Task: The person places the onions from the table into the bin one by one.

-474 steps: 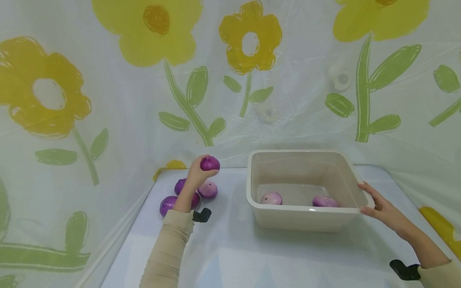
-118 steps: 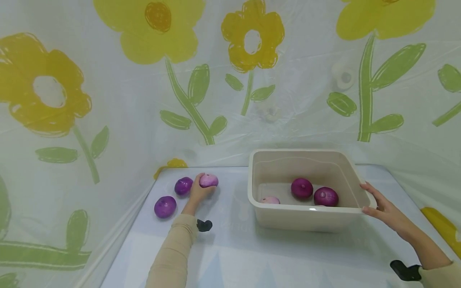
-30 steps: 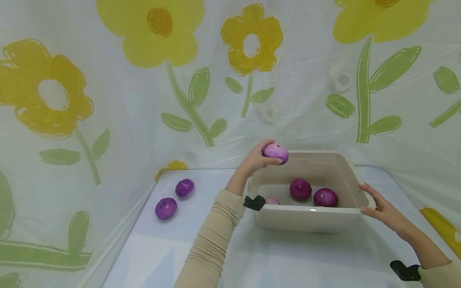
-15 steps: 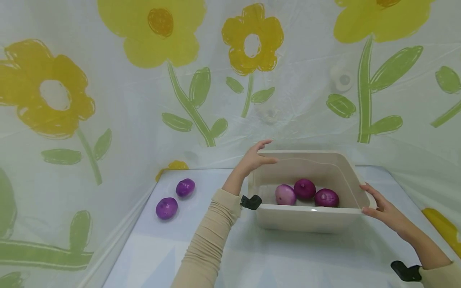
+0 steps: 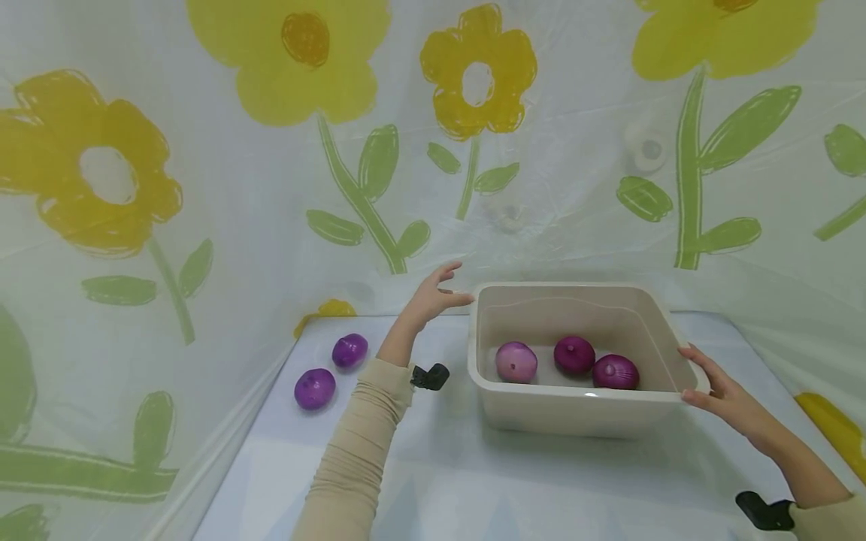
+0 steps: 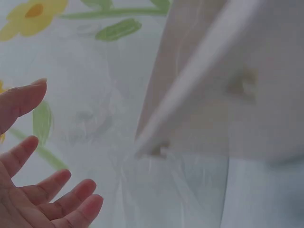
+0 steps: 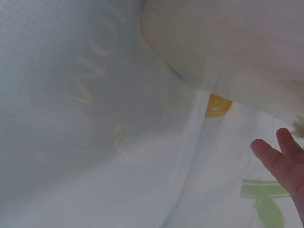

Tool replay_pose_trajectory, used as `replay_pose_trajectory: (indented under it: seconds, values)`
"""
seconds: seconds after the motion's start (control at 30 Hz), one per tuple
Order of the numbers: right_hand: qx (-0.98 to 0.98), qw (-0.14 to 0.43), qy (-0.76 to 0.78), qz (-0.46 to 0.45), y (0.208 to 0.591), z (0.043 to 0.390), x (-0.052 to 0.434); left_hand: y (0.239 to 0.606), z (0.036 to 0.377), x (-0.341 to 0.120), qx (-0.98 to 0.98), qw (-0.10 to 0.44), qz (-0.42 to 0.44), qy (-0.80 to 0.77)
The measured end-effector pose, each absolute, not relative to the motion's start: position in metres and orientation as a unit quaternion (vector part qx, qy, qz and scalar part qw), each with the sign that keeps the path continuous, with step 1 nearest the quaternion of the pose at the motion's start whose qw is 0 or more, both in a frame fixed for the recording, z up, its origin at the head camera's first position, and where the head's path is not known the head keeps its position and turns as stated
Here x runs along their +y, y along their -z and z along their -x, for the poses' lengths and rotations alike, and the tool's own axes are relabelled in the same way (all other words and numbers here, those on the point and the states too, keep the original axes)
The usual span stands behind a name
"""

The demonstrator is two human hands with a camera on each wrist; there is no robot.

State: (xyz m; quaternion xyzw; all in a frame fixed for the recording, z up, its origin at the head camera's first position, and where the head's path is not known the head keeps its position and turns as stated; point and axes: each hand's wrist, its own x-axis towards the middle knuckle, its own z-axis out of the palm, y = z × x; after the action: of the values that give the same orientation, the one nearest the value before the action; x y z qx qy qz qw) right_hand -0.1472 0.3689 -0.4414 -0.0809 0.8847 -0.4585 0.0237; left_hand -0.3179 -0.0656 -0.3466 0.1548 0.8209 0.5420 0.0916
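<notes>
- Head view: the left hand [image 5: 433,294] is up in the air just off the far-left corner of the beige tub [image 5: 575,409], fingers loosely spread and holding nothing. It sits right beside the rim, but I can't tell if it actually touches it.
- Three onions are inside the tub, lined up along the bottom: a pale pink onion [image 5: 516,361] nearest the left wall, a dark purple onion [image 5: 574,354] in the middle and another purple onion [image 5: 615,371] toward the right. The last two sit close together, maybe touching. All of them are lower than the left hand and off to its right, with the tub wall in between.
- Two more onions [image 5: 349,349] and [image 5: 314,388] lie out on the table [image 5: 433,481], left of the left forearm and well apart from the hand, near the table's left edge.
- The right hand [image 5: 717,387] rests against the tub's right rim at the near corner, fingers mostly straight, laid along the edge rather than wrapped round it.
- The left wrist view shows the left hand's fingers [image 6: 28,97] spread and empty, with the tub's outer wall and rim blurry just beyond them.
- The right wrist view only catches a couple of fingertips [image 7: 280,159] under the tub's rounded base, so not much to read there.
- A flower-print plastic sheet [image 5: 271,188] hangs behind everything.
</notes>
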Motion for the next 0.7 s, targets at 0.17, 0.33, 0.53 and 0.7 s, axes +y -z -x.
replay_pose_trajectory:
  seconds: [0.17,0.33,0.53,0.7]
  values:
    - [0.885,0.023,0.458,0.082,0.442,0.147,0.37,0.359,0.321,-0.1,0.833,0.072,-0.122,-0.535]
    - [0.884,0.02,0.459,0.087,0.441,0.147,0.37,0.373,0.319,-0.137,0.838,0.051,-0.108,-0.533]
    - [0.885,0.021,0.458,0.084,0.441,0.148,0.37,0.388,0.314,-0.18,0.842,0.037,-0.079,-0.532]
    - [0.885,0.025,0.458,0.08,0.443,0.148,0.371,0.405,0.309,-0.214,0.867,0.015,-0.04,-0.496]
